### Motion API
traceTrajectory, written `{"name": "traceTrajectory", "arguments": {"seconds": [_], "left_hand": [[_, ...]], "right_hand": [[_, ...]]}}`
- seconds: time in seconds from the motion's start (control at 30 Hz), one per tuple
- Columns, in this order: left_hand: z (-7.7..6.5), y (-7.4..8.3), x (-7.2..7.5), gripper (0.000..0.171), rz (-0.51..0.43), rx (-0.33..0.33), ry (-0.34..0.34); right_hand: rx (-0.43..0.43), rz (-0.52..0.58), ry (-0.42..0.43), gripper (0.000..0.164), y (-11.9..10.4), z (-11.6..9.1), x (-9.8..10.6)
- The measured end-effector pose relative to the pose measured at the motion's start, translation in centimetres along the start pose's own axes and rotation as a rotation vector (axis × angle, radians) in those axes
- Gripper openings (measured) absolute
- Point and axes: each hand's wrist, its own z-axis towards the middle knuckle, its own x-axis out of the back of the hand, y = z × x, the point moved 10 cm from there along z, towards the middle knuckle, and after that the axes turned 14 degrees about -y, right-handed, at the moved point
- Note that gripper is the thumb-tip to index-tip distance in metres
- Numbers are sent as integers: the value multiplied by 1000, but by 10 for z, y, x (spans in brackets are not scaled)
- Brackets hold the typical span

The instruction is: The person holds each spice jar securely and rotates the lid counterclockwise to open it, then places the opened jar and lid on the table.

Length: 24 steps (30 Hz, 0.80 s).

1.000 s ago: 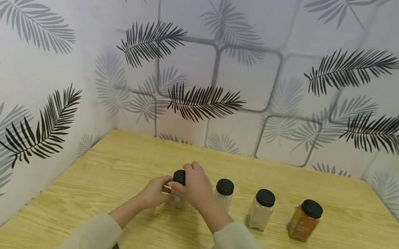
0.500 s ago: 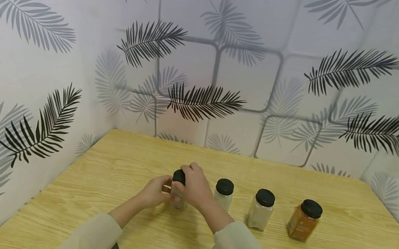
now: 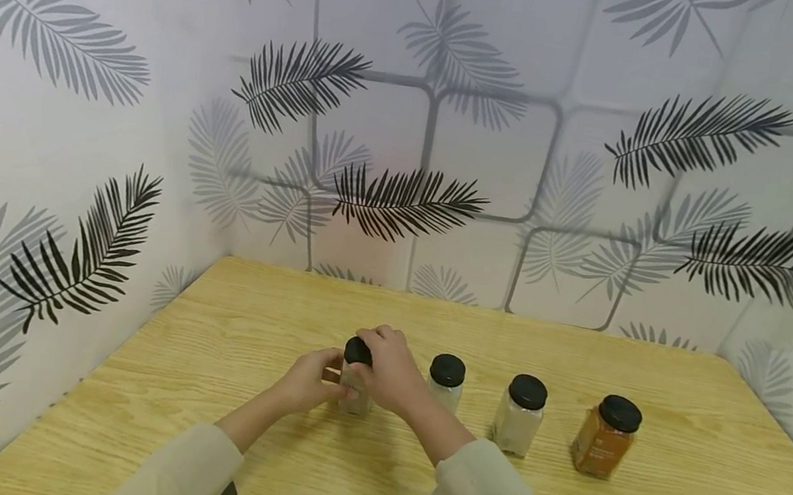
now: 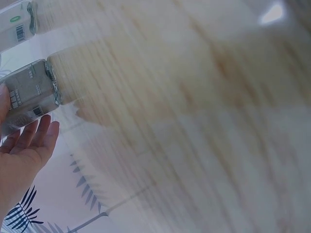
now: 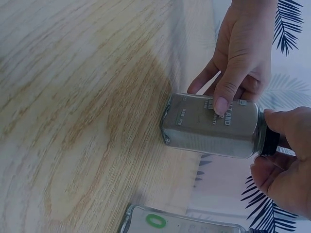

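Observation:
A clear glass spice jar of grey-brown powder, with a black screw lid, stands upright on the wooden table. My left hand holds the jar's body from the left, its thumb across the front print in the right wrist view. My right hand grips the lid from above, thumb on the near side and fingers round the far side. In the left wrist view the left hand has its fingers along the jar; the lid is out of that view.
To the right, in a row, stand two black-lidded jars of pale contents, a nearer one and a farther one, then a jar of orange-red powder. Leaf-patterned walls border the wooden table.
My right hand has turned slightly on the lid, and its wrist and sleeve have shifted a little to the right. The left hand and the jar stay in place.

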Motion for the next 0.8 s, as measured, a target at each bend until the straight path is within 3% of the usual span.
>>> {"name": "traceTrajectory", "arguments": {"seconds": [0.3,0.53,0.8], "left_hand": [[0,0,-1,46,3,2,-3],[-2,2,-1,43,12,5,-3],[-2,4,-1,42,11,-10,-11]], "right_hand": [[18,16,4,47,2,-1,-2],[-67,-124,91,58,0,0,0],[-132,-213,153,53,-5,1,2]]}}
